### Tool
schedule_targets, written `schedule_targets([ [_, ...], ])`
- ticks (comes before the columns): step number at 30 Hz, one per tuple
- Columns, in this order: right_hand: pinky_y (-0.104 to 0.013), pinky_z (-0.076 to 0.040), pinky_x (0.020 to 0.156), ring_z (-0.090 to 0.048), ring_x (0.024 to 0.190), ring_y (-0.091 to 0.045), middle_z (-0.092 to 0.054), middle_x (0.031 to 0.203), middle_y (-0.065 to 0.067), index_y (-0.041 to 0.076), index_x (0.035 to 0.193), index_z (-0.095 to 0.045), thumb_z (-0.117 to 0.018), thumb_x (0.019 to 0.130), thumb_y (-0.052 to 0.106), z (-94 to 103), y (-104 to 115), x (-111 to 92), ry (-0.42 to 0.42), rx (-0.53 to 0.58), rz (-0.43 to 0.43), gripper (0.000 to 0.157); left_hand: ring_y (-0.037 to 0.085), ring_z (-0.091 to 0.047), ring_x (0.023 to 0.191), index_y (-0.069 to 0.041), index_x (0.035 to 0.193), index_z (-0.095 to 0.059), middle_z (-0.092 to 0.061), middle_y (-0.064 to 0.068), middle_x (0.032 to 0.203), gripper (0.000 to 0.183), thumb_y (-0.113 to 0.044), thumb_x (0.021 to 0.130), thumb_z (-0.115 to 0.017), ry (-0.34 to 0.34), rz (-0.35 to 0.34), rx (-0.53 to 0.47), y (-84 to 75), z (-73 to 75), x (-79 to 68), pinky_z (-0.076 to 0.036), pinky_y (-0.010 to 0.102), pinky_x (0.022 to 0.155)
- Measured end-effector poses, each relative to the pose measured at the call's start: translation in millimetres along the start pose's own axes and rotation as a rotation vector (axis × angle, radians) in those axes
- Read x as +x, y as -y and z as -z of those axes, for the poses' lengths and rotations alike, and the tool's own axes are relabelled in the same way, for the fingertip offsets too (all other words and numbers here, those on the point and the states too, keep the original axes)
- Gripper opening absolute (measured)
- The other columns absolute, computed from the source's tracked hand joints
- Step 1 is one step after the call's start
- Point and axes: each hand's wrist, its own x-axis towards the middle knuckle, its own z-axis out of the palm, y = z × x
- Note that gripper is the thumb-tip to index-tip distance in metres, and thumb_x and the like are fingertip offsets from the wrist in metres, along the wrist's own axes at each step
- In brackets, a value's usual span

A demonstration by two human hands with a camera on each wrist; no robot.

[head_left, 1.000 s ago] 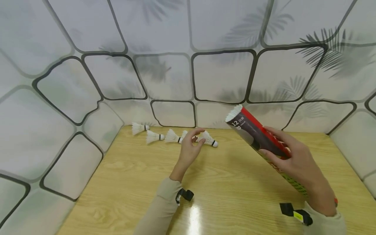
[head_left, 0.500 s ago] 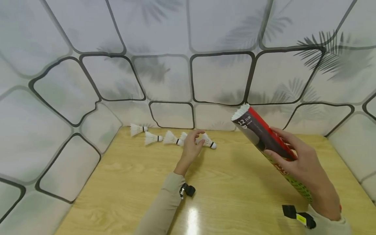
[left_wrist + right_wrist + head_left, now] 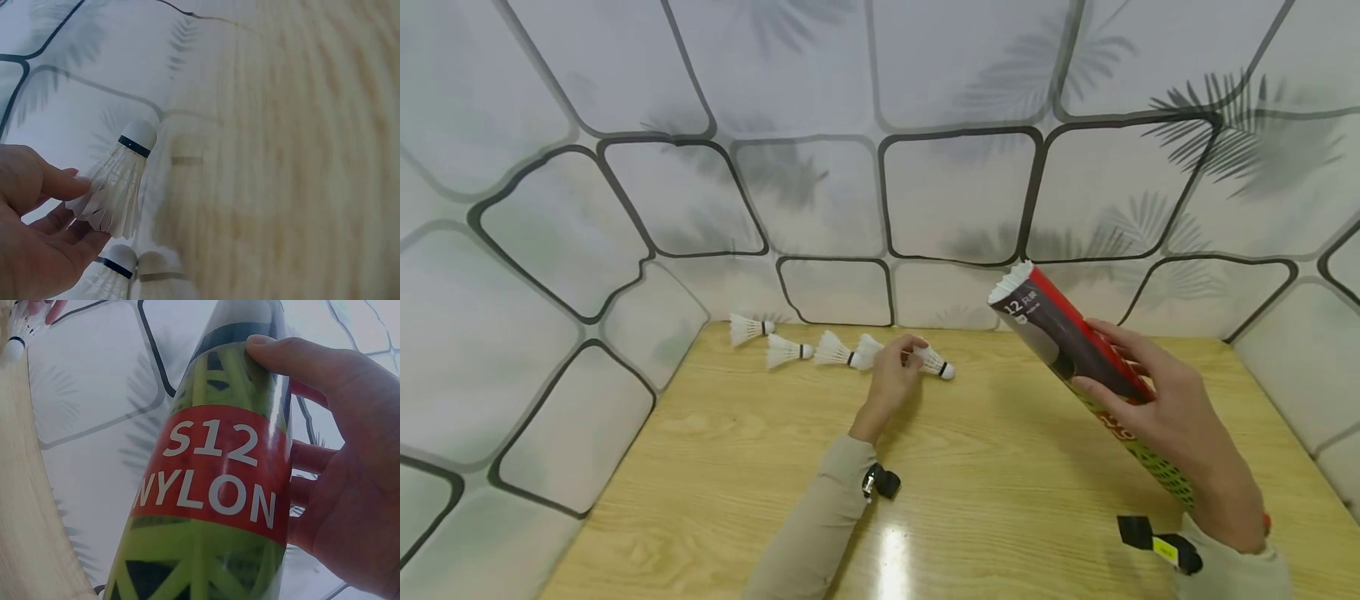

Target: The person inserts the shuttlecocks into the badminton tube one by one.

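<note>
My left hand pinches the feathered skirt of the rightmost white shuttlecock, thumb on one side and fingers on the other. The cork end with its black band points away from the palm. My right hand grips a shuttlecock tube, tilted with its mouth up and to the left. White scalloped skirt edges show at that mouth. In the right wrist view the tube's green and red label reads "S12 NYLON", and the right thumb lies along its upper part. The tube's lower end is partly hidden by the right wrist.
Left of my left hand, several more shuttlecocks lie in a row along the back of the wooden table. A patterned cloth wall rises right behind them and at both sides.
My left hand's fingers have closed in on the rightmost shuttlecock's skirt. The tube in my right hand first shifted slightly right and has since stayed nearly still.
</note>
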Motion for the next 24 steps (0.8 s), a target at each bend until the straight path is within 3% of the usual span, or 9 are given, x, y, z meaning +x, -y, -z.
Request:
schedule_targets([
  [6,-0.008,-0.046,0.065,-0.064,0.098,-0.046,-0.06,0.135,-0.019,0.027,0.152,-0.052,-0.086,0.083,0.007,0.1,-0.3,0.4,0.012,0.003,0.0,0.079,0.02,-0.062,0.083,-0.002,0.113,-0.072,-0.068,0.014,0.106,0.024,0.009,0.095,-0.059,-0.025,-0.018,-0.038,-8.9,8.6,-3.8,-0.049,0.024,0.065],
  [10,-0.01,-0.047,0.064,-0.065,0.097,-0.045,-0.061,0.134,-0.019,0.027,0.152,-0.052,-0.086,0.083,0.007,-0.3,-1.2,-0.1,0.014,0.0,0.002,0.079,0.024,-0.067,0.087,-0.001,0.112,-0.072,-0.069,0.016,0.108,0.023,0.008,0.096,-0.059,-0.058,-0.072,-0.035,-19.4,19.7,-9.9,-0.053,0.025,0.07],
  [15,-0.008,-0.046,0.066,-0.065,0.096,-0.041,-0.062,0.132,-0.018,0.027,0.151,-0.053,-0.087,0.082,0.007,-1.8,-1.3,-0.8,0.005,-0.011,0.013,0.08,0.03,-0.071,0.079,0.002,0.112,-0.071,-0.067,0.018,0.104,0.021,0.009,0.097,-0.058,-0.09,-0.146,-0.108,-33.0,36.8,-16.9,-0.055,0.026,0.066],
  [24,-0.004,-0.044,0.069,-0.066,0.1,-0.044,-0.063,0.132,-0.019,0.028,0.151,-0.053,-0.087,0.082,0.008,-3.6,2.8,0.3,0.012,-0.01,0.023,0.08,0.039,-0.072,0.084,0.007,0.115,-0.069,-0.066,0.025,0.104,0.022,0.013,0.097,-0.058,-0.173,-0.253,-0.227,-54.0,63.3,-22.9,-0.058,0.046,0.072],
])
